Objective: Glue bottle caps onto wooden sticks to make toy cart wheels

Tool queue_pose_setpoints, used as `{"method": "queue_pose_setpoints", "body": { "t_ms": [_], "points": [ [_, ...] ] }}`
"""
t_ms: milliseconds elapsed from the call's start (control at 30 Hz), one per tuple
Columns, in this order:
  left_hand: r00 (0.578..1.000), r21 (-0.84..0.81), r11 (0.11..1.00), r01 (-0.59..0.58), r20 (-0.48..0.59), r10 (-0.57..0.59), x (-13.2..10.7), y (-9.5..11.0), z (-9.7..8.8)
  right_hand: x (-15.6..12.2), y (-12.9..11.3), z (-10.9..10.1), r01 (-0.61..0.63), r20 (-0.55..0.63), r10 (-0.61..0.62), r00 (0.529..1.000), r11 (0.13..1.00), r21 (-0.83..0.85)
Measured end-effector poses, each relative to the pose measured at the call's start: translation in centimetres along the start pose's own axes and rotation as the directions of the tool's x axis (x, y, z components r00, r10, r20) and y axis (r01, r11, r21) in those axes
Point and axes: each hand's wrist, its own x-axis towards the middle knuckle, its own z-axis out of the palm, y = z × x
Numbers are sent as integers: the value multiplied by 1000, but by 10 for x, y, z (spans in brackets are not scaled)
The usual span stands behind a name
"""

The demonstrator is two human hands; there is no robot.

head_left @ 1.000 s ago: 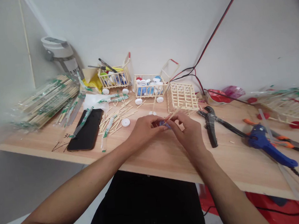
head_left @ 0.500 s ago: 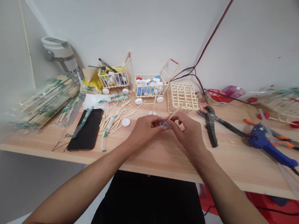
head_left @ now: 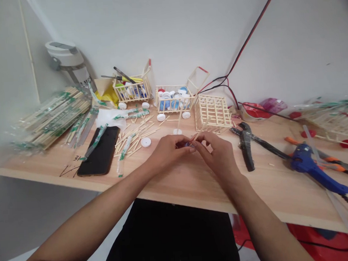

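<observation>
Close together over the front of the table, my left hand [head_left: 168, 150] and my right hand [head_left: 220, 151] meet at the fingertips. A small blue bottle cap [head_left: 187, 144] shows between the fingers of my left hand, mostly covered by them. My right hand pinches a thin wooden stick [head_left: 196, 136], its near end at the cap; whether it sits in the cap I cannot tell. Just beyond my hands is a white cap [head_left: 177, 132] with a stick rising from it. The stick basket [head_left: 212, 110] stands behind my right hand.
Two small stick carts [head_left: 132, 91] and loose cut sticks [head_left: 137, 137] lie beyond my left hand, near a phone [head_left: 99, 151] and wrapped chopsticks [head_left: 54, 117]. On the right are black-handled cutters [head_left: 246, 147], a blue glue gun [head_left: 316, 172] with its cord, and orange-handled pliers [head_left: 343, 166].
The stick in my right hand has shifted slightly, and less of the blue cap shows between my fingers. Both hands stay in nearly the same place.
</observation>
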Motion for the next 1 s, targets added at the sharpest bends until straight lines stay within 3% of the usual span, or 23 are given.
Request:
{"method": "queue_pose_setpoints", "body": {
  "t_ms": [267, 733, 1000],
  "points": [
    [999, -64, 997, -53, 4, 54, -2, 0, -1, 0, -1, -1, -23, 1, 23, 1000, 1000, 0],
    [999, -23, 998, -53, 9, 53, -1, 0, -3, 0, 1, -1, -39, -48, 37, 998, 999, -21],
    [1000, -154, 988, -9, 9, 11, -1, 0, -1, 0, -2, -2, -45, -51, 45, 998, 999, 5]
  ]
}}
